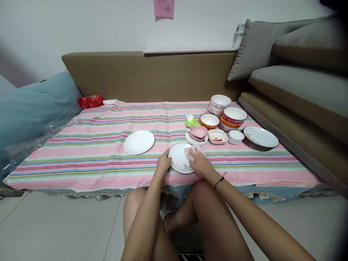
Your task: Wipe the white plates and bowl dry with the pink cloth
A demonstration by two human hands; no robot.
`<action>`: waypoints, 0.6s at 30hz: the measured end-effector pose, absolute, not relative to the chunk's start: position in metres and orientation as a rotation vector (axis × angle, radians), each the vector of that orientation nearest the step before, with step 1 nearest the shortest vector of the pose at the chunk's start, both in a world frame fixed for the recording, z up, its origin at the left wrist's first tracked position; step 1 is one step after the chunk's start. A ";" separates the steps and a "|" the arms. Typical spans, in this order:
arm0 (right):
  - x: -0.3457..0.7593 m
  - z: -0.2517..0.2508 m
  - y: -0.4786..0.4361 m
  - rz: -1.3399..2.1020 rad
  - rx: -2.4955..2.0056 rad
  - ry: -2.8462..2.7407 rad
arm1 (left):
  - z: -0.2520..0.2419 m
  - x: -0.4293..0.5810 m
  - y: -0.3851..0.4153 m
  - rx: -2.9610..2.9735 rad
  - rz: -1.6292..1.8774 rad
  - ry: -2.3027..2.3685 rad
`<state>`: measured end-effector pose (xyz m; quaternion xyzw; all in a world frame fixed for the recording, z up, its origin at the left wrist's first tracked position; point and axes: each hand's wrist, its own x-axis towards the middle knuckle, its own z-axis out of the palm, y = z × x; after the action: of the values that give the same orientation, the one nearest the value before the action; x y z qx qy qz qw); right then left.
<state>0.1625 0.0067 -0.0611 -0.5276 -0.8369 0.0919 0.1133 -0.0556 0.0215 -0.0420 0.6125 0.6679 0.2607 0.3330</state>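
Fingers of our left hand (163, 162) are clamped on the left rim of a dark-rimmed floral plate (177, 154), the thumb over its top edge. To the right, our right hand (201, 164) lies flat, fingers slightly apart and fairly straight, over a pale cloth (186, 151) on the plate's right side.

Around us, from the left, we see a blue cushion (40, 98), a red package (91, 101) at the back and a plain white plate (139, 142), all along a pink striped sheet (95, 136). Behind it stands a brown backrest (149, 78), with a pink note (164, 8) on the wall above. Farther right we have a green item (192, 122), pink bowls (198, 131) set on small plates, an orange bowl (209, 120), square dishes (218, 136), taller stacked bowls (235, 114), small white dishes (236, 136) and a stack of dark-rimmed plates (261, 137). Grey cushions (301, 85) are piled at the far right.

Our floral plate sits near the sheet's front edge, between our two hands: its left rim within the left grip, its right part beneath the cloth and right fingers.
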 end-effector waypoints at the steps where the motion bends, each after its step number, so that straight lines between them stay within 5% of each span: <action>1: 0.152 -0.062 0.016 0.281 -1.566 -2.444 | -0.043 -0.056 0.022 1.595 0.704 1.721; 13: 0.136 -0.067 -0.025 0.425 -0.969 -2.648 | -0.038 -0.065 0.029 1.364 0.717 1.599; 18: 0.170 -0.068 -0.037 0.293 -1.127 -2.617 | -0.033 -0.064 0.026 1.432 0.694 1.614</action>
<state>0.1705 -0.0374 -0.0678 -0.3897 -0.9048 0.1014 0.1382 -0.0638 0.0258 -0.0334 0.5724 0.6451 0.2774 0.4235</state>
